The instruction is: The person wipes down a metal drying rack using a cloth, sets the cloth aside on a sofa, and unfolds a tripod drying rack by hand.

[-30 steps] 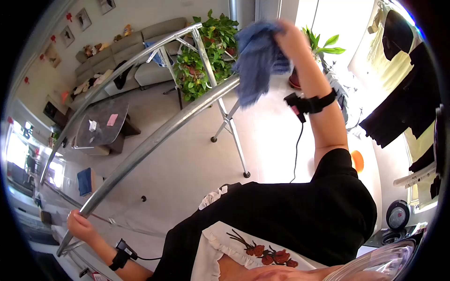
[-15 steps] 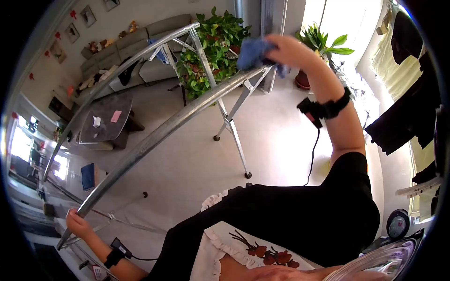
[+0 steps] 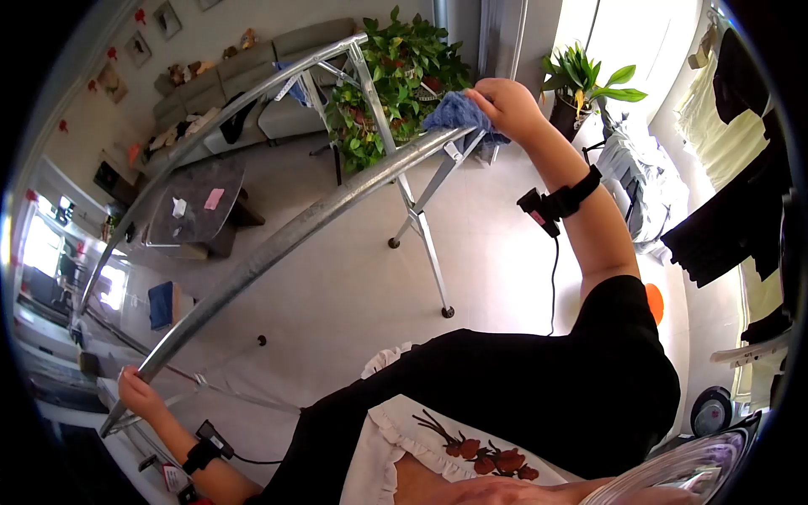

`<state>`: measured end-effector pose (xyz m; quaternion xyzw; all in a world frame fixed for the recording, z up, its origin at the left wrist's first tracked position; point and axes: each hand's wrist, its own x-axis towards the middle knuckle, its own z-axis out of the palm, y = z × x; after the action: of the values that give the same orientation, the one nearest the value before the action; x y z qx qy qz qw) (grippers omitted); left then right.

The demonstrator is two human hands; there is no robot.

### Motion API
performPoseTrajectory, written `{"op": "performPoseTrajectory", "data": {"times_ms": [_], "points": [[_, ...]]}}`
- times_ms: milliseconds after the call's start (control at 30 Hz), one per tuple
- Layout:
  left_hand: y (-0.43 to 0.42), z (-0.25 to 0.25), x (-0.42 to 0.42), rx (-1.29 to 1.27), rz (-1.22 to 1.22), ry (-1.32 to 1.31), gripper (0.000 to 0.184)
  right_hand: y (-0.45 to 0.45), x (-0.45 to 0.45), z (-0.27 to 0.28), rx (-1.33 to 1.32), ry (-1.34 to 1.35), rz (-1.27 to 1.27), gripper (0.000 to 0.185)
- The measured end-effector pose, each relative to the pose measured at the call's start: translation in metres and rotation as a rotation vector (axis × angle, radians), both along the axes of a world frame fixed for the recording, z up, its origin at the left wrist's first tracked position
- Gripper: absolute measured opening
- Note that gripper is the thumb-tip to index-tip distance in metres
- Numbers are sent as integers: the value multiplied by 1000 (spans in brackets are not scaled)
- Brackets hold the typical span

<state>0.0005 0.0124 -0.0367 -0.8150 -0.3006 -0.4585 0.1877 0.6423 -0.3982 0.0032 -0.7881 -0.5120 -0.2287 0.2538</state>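
Sunlit living room, grey sofa (image 3: 244, 74) beyond metal rack (image 3: 376, 97). Near rail (image 3: 295, 239) slants, long axis lower left to upper right. Left hand (image 3: 143, 396) curled round its lower end; right hand (image 3: 509, 109) clasps blue cloth (image 3: 454, 112), bunched over upper end. 2 hands well apart, right nearer cloth. Leafy plants (image 3: 404, 50) crowd close behind; crossed legs (image 3: 429, 257) stand below.
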Motion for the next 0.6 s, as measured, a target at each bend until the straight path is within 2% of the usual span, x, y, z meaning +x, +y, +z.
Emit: {"op": "performPoseTrajectory", "data": {"times_ms": [67,200,300,333,367,433,533,600], "points": [[-2,0,0,1,5,-1,32,4,-2,-2,67,29,-63,53],[1,-2,-4,-25,25,1,32,13,6,19,-185,247,-262,62],[7,-5,-8,-29,51,9,33,20,26,23,-157,356,-312,64],[10,-6,-10,-24,64,11,33,21,31,20,206,940,-151,59],[12,-8,-12,-17,70,7,33,18,38,22,583,1359,-8,51],[18,-11,-16,-8,79,0,33,1,64,9,1137,1402,336,45],[8,-6,-10,-46,84,-14,33,-30,45,-7,1152,1159,898,43],[7,-7,-6,-9,63,-38,34,-29,47,-35,1002,1190,967,41]]}}
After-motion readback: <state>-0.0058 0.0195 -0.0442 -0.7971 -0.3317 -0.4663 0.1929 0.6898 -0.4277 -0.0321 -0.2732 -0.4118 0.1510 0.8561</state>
